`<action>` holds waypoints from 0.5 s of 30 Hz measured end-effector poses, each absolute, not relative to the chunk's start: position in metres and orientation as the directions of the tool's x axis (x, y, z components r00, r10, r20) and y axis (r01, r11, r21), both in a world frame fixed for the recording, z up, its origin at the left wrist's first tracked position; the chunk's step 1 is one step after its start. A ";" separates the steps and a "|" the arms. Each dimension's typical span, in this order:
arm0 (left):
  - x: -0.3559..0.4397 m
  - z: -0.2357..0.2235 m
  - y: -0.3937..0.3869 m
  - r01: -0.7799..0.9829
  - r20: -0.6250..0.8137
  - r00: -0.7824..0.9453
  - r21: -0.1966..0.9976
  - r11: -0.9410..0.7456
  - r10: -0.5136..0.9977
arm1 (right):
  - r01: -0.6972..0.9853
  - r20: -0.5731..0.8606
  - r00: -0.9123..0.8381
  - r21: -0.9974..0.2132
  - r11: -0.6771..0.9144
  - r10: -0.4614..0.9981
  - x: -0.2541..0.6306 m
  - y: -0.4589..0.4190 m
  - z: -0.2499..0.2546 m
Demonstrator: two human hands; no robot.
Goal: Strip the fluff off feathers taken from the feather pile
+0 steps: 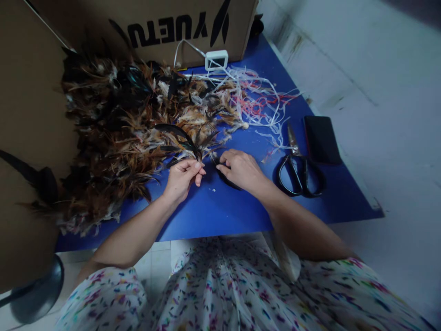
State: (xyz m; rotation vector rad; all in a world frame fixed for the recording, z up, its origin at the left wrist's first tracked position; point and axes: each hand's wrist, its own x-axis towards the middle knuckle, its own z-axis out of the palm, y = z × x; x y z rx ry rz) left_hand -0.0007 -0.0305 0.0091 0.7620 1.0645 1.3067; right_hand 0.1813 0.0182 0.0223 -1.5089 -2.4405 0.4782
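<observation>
My left hand pinches the quill end of a long dark curved feather that arcs up and left over the feather pile. My right hand rests palm down on the blue table, its fingertips on another dark feather lying flat beneath it. The two hands sit close together, a few centimetres apart, at the near edge of a big heap of brown, black and white feathers.
Black-handled scissors lie right of my right hand, beside a dark phone. Tangled white and red strings and a small white square frame sit behind. Cardboard boxes stand at the back and left.
</observation>
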 end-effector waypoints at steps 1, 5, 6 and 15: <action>-0.001 0.009 -0.030 -0.375 -0.183 -0.061 0.915 0.148 0.981 | 0.824 0.005 -0.439 -0.395 0.405 0.898 0.181 0.019 0.023; -0.001 0.008 -0.030 -0.359 -0.188 -0.066 0.921 0.153 0.980 | 0.832 -0.072 -0.442 -0.407 0.378 0.894 0.182 0.020 0.024; -0.001 0.008 -0.030 -0.355 -0.188 -0.066 0.922 0.153 0.980 | 0.832 -0.078 -0.446 -0.404 0.381 0.891 0.182 0.020 0.024; -0.001 0.008 -0.030 -0.364 -0.190 -0.047 0.917 0.161 0.981 | 0.735 0.036 -0.440 -0.559 0.383 0.897 0.187 0.026 0.022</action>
